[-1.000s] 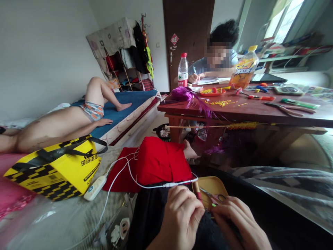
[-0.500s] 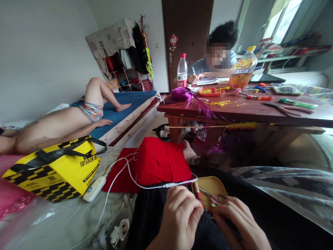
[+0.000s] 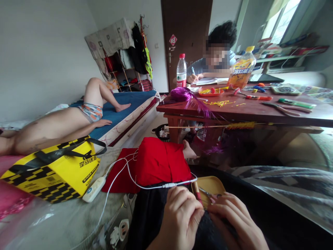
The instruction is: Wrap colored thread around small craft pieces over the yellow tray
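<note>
My left hand (image 3: 180,217) is closed, thumb pressed to its fingers, above the dark cloth on my lap; anything in its pinch is too small to make out. Close by on the right, my right hand (image 3: 232,217) has its fingers bent together, and what they hold is hidden. Just beyond both hands lies a yellow tray (image 3: 214,182) with pink-handled scissors (image 3: 212,197). A rod with a red part (image 3: 198,195) rests at the tray's left side. A white cable (image 3: 153,188) runs past my left hand over red cloth (image 3: 161,161).
A red table (image 3: 244,111) holds bottles, pliers (image 3: 283,108), a purple fibre bundle (image 3: 180,94) and small yellow pieces. A person (image 3: 200,67) writes behind it. Another person lies on the bed at left, behind a yellow bag (image 3: 65,168).
My right hand has moved slightly left and up, closer to my left hand. The small green item beside its fingertips no longer shows. My left hand has hardly moved.
</note>
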Demonstrator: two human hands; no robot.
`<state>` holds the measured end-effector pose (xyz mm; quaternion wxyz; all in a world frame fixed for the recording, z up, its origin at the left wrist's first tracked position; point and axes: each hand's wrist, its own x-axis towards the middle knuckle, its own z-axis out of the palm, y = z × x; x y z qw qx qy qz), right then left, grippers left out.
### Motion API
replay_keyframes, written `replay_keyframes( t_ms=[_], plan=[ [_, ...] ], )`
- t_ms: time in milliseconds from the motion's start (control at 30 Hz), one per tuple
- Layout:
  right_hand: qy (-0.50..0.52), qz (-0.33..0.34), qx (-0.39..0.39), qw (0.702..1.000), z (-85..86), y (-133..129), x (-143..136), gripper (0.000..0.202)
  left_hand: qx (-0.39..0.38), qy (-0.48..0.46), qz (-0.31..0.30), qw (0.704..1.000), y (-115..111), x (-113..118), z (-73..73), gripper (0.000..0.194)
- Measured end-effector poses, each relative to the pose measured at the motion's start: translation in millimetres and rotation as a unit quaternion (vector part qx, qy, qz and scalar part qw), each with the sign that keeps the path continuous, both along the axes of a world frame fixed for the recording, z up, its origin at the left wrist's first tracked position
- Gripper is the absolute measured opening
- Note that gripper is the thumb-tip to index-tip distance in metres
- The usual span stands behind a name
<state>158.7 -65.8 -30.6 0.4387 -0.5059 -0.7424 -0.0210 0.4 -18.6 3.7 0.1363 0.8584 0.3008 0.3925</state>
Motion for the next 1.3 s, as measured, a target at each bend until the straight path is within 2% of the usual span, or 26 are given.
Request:
replay_keyframes(
  t_ms=[400,467,533,600,633,667,700,767,900,1000,1233,1300],
  plan=[
    [-0.014,0.006,0.005,1.0,1.8,-1,-2,0.012,-0.004,-0.008,-0.01,1.0,1,0,-2.3,0.025],
    [0.002,-0.018,0.016,1.0,1.6,-1,5,0.014,-0.013,-0.005,-0.012,1.0,1,-1,-1.6,0.022],
    [0.038,-0.076,0.006,0.996,-2.0,1,19,0.017,-0.038,0.0,-0.011,0.999,2,-3,-0.8,0.017],
    [0.06,-0.137,-0.065,0.987,-10.6,8,35,0.018,-0.074,0.003,-0.001,0.997,3,-5,-0.4,0.013],
    [0.042,-0.146,-0.133,0.979,-16.9,13,43,0.02,-0.092,0.003,0.005,0.996,4,-6,-0.4,0.013],
    [-0.002,-0.139,-0.216,0.966,-24.5,19,48,0.023,-0.109,0.0,0.01,0.994,6,-6,-0.6,0.013],
    [-0.072,-0.098,-0.316,0.941,-33.1,25,52,0.025,-0.126,-0.005,0.013,0.992,7,-7,-1.0,0.015],
    [-0.126,-0.042,-0.384,0.914,-52.1,36,52,0.023,-0.157,-0.019,0.012,0.987,9,-7,-2.1,0.02],
    [-0.172,-0.011,-0.428,0.887,-86.8,46,38,0.019,-0.194,-0.041,0.01,0.98,12,-7,-4.1,0.025],
    [-0.19,-0.02,-0.445,0.875,-98.6,46,30,0.015,-0.204,-0.044,0.009,0.978,11,-5,-4.6,0.027],
    [-0.201,-0.04,-0.472,0.857,-82.7,51,41,0.017,-0.212,-0.05,0.006,0.976,10,-4,-6.2,0.028],
    [-0.202,-0.033,-0.479,0.853,-82.9,52,42,0.016,-0.214,-0.051,0.006,0.975,10,-5,-6.8,0.028]
  ],
)
